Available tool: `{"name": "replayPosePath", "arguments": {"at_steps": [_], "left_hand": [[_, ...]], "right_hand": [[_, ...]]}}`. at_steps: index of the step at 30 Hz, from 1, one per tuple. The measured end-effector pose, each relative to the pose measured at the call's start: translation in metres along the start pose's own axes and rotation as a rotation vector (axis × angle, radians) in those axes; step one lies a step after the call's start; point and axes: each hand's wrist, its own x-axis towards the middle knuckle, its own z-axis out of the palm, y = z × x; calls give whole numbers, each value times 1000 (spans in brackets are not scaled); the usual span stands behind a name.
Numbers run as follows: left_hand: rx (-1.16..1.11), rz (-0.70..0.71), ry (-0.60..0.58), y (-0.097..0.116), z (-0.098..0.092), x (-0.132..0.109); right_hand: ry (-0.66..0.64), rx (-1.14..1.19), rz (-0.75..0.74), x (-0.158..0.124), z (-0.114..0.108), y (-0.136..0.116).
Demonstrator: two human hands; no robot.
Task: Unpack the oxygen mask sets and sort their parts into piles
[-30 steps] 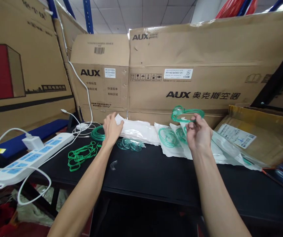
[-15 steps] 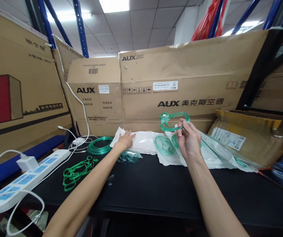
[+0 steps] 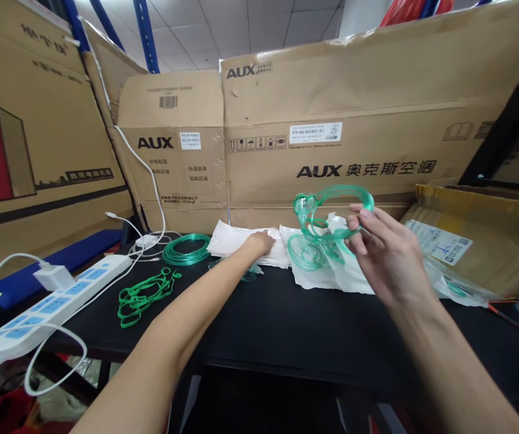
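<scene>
My right hand is closed, pinching a loop of green tubing that belongs to a clear green oxygen mask. The mask hangs at the left of the loop, in the air above packed masks. My left hand lies on a stack of flat white pouches; its fingertips are mostly hidden, so their grip does not show. Right of the stack lie white-backed pouches with green masks and tubing inside. Clear mask parts rest partly behind my left forearm.
Coiled green tubing and tangled green elastic straps lie on the black table at left. Beyond them are a white power strip and cables. Tall cardboard stands behind; an open carton is at right.
My left hand has slid rightward along the white pouches, its spread fingers drawing together. My right hand has moved right and closer with the mask tubing. The view has tilted down.
</scene>
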Motion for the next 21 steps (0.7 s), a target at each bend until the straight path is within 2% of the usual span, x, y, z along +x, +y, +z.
{"name": "replayPosePath", "arguments": {"at_steps": [4, 8, 11, 14, 17, 18, 21], "left_hand": [[-34, 11, -52, 17, -7, 0], [-108, 18, 5, 9, -34, -22], [-192, 63, 138, -4, -49, -64], [-297, 170, 241, -7, -47, -124], [-470, 309, 252, -2, -31, -181], [-526, 363, 207, -1, -24, -195], [-552, 414, 64, 3, -10, -218]], "right_hand": [[-49, -105, 139, -27, -11, -15], [-63, -109, 387, -56, -27, -11], [-129, -56, 609, -72, -36, 5], [-274, -108, 768, -77, -43, 25], [-410, -389, 738, -73, -52, 41], [-422, -481, 699, -71, -55, 44], [-348, -635, 564, -72, -57, 46]]}}
